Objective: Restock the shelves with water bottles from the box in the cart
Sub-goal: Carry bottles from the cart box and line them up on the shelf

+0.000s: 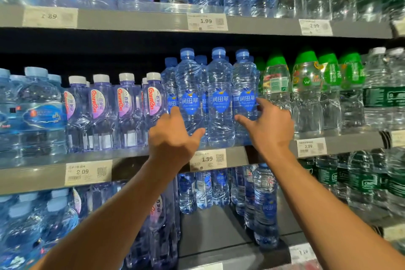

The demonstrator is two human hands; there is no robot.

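Both hands reach up to the middle shelf (pixel 238 156), where three blue-capped water bottles stand in the front row. The left hand (pixel 173 138) curls loosely around the lower part of the left bottle (pixel 189 92), thumb on its right side and a finger on its left; the palm covers the bottle's base, so how firmly it grips is hard to tell. The right hand (pixel 268 126) is spread, thumb touching the front of the right bottle (pixel 244 92) and a fingertip on its right side by the label; the other fingers are hidden behind the bottle. The middle bottle (pixel 220 96) stands between the hands, untouched. More blue-capped bottles stand behind this row, mostly hidden.

A price tag (pixel 207 159) reading 1.99 sits on the shelf edge, partly covered by the left wrist. To the left stand purple-tinted bottles (pixel 126 112), to the right green-capped bottles (pixel 306 90). The bottles on the upper shelf are cut off by the top edge. The far left and right are blurred. The box and cart are out of view.
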